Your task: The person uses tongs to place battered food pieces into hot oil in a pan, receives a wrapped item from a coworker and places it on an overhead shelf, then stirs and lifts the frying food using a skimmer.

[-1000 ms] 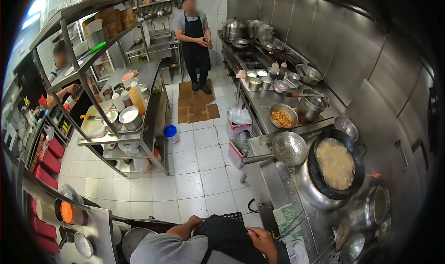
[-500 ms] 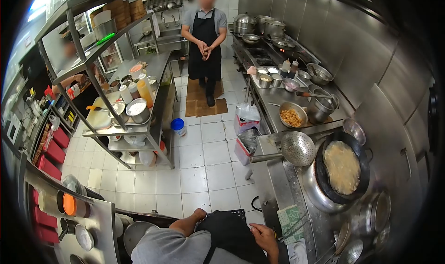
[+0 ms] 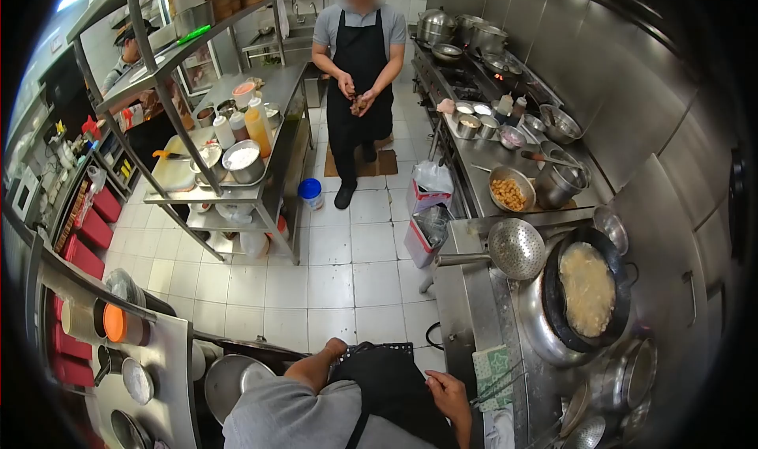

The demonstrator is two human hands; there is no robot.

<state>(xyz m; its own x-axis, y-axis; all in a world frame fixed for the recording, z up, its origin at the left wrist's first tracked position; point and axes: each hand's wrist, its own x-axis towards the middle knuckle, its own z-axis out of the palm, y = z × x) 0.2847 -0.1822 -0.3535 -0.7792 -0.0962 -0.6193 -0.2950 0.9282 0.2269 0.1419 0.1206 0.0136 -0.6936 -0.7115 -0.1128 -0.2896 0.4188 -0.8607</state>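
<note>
My left hand [image 3: 337, 346] is closed, at the left end of a black perforated edge [image 3: 391, 346] in front of my apron [image 3: 387, 386]; what its fingers hold, if anything, is hidden. Curled at the right side of the apron, my right hand [image 3: 448, 390] has thumb and fingers together, and a small pale spot shows at the tips, too small to name. Right of that hand, a green-and-white patterned cloth [image 3: 493, 378] lies on the steel counter edge, with thin metal tongs or rods [image 3: 501, 387] across it.
A wok [image 3: 588, 291] of bubbling oil stands at right, beside a perforated strainer [image 3: 517, 248]. Ahead, a co-worker in a black apron [image 3: 359, 78] is in the tiled aisle, near a blue bucket [image 3: 311, 192]. A steel shelf table [image 3: 260, 204] stands left, bins [image 3: 426, 232] right.
The co-worker has stepped nearer along the aisle, hands now slightly apart. The view has shifted a little. My two hands stay in nearly the same place by the apron.
</note>
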